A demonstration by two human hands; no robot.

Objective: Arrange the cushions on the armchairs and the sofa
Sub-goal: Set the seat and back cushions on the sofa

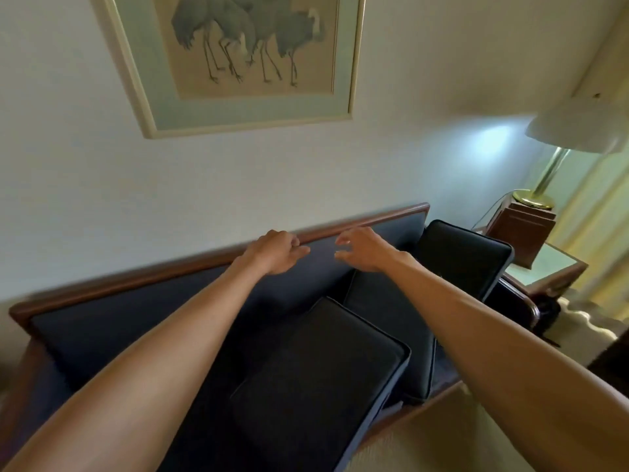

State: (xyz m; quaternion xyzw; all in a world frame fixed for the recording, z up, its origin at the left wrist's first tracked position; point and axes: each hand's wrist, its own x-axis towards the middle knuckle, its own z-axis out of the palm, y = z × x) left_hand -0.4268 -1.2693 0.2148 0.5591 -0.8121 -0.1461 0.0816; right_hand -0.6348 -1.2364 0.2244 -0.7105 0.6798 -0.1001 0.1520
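Dim, motion-blurred – lamp (575, 131) glow on wall, edges warped

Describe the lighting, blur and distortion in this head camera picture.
Head view: wide-angle bending tilts the dark wood-framed sofa and framed bird print; the white-shaded brass lamp throws a bluish glare patch on the wall; slight motion blur softens the left hand and right hand; black cushions lose detail.

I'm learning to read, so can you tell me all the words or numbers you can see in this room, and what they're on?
No text: there are no words, numbers or labels to read here.
The framed picture shows only long-legged birds, no writing.
The dark cushions, the sofa's wooden rail and the lamp are all plain.
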